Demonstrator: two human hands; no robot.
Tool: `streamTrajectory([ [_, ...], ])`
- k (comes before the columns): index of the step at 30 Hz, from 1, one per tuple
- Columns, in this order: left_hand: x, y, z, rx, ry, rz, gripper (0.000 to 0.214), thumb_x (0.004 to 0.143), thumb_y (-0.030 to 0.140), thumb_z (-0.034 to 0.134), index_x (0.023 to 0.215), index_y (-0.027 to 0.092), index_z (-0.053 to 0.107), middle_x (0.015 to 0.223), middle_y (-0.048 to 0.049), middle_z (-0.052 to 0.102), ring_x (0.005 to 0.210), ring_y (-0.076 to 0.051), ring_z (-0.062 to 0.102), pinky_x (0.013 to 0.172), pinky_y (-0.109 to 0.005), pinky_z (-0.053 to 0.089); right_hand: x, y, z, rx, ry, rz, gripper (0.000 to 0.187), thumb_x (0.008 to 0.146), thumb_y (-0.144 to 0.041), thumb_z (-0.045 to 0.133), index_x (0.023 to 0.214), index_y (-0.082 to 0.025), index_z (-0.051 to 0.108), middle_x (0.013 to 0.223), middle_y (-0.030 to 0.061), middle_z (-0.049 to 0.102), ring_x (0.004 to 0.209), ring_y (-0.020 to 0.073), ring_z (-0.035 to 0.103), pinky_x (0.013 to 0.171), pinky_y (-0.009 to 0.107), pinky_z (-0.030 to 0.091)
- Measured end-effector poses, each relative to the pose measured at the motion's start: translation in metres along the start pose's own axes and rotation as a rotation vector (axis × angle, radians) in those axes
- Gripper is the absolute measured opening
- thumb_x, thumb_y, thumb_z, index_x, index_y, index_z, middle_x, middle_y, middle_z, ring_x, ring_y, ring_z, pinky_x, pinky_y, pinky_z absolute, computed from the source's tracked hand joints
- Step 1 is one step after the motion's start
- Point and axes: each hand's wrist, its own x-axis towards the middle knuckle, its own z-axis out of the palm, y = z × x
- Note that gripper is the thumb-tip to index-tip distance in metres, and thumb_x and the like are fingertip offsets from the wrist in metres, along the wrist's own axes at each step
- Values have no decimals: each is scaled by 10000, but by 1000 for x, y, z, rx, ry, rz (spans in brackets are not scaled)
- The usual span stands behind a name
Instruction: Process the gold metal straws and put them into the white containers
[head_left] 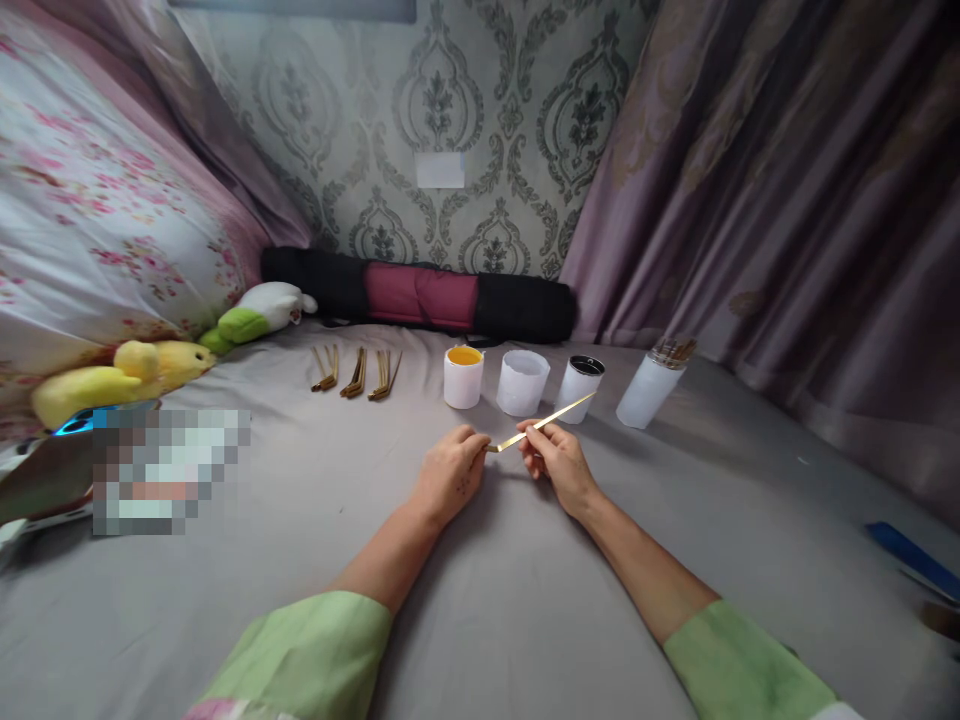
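One gold strip (556,414) is held above the grey sheet (517,600), in front of the cups, its far tip overlapping the dark-filled cup (576,398) in view; contact cannot be told. Its short bent end is pinched by the curled fingers of the left hand (452,472), and its long part is gripped between thumb and fingers of the right hand (561,466); two grip points are presumably used so the thin piece is kept steady and its bend controlled. Three cups are counted, set in a row, likely for easy reach: a yellow-filled cup (463,386), a pale cup (523,392) with contents unclear, and the dark-filled one. One white holder (646,396) is seen at the row's right end, seemingly tilted, with thin sticks (675,351) bunched in it, probably to be kept together; not countable. Three bundles of bent strips (352,376) are laid apart at left, apparently grouped; strips per bundle cannot be counted.
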Motion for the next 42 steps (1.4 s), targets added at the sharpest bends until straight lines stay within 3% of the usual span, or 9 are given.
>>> streamTrajectory([
  [5, 3, -1, 0, -221, 50, -99, 230, 820, 225, 407, 882, 179, 624, 841, -55, 605, 719, -127, 539, 672, -239, 407, 3, 2, -3, -14, 59, -7, 278, 706, -398, 548, 842, -157, 565, 604, -20, 505, 444, 62, 444, 350, 172, 310],
  [8, 6, -1, -1, -406, 72, -235, 198, 785, 246, 461, 833, 156, 631, 773, -54, 625, 691, -130, 551, 645, -232, 418, 5, 5, -4, -14, 82, -9, 280, 696, -403, 547, 833, -160, 559, 598, -21, 496, 434, 61, 437, 342, 169, 304],
  [14, 10, 5, -3, -869, -15, -526, 264, 746, 331, 501, 865, 111, 587, 631, -18, 582, 443, -73, 465, 402, -184, 362, 7, 8, -6, -21, 99, -13, 276, 691, -400, 543, 829, -161, 557, 582, -29, 484, 423, 55, 428, 336, 164, 303],
  [18, 10, 8, -2, -1073, -35, -608, 289, 722, 342, 550, 873, 96, 552, 648, -38, 593, 451, -73, 489, 379, -175, 360, 6, 6, -5, -42, 106, -18, 265, 696, -398, 536, 820, -166, 557, 569, -37, 479, 417, 55, 422, 338, 165, 303],
  [22, 10, 13, -1, -1207, -138, -714, 308, 729, 352, 560, 892, 92, 530, 658, -68, 608, 453, -89, 524, 363, -178, 362, 4, 3, -4, -48, 107, -28, 255, 695, -396, 535, 806, -167, 551, 555, -44, 467, 405, 55, 410, 338, 170, 301],
  [30, 8, 22, -2, -1494, -283, -784, 161, 771, 170, 512, 903, 80, 531, 695, -90, 619, 498, -93, 552, 427, -188, 405, 4, 4, -5, -63, 71, -45, 249, 717, -394, 510, 804, -162, 530, 545, -48, 441, 384, 47, 376, 338, 170, 285],
  [38, 7, 19, 0, -1559, -427, -818, 159, 737, 61, 482, 889, 66, 528, 714, -109, 630, 518, -94, 559, 449, -186, 411, 1, 1, -7, -94, 24, -73, 223, 720, -377, 491, 778, -166, 532, 495, -63, 420, 373, 53, 358, 345, 177, 288],
  [42, 5, 17, 2, -1571, -444, -810, 163, 727, 52, 479, 886, 65, 517, 715, -113, 630, 523, -102, 564, 449, -192, 408, 0, 0, -6, -110, 20, -68, 205, 719, -355, 485, 774, -164, 533, 474, -67, 417, 373, 54, 355, 345, 175, 287],
])
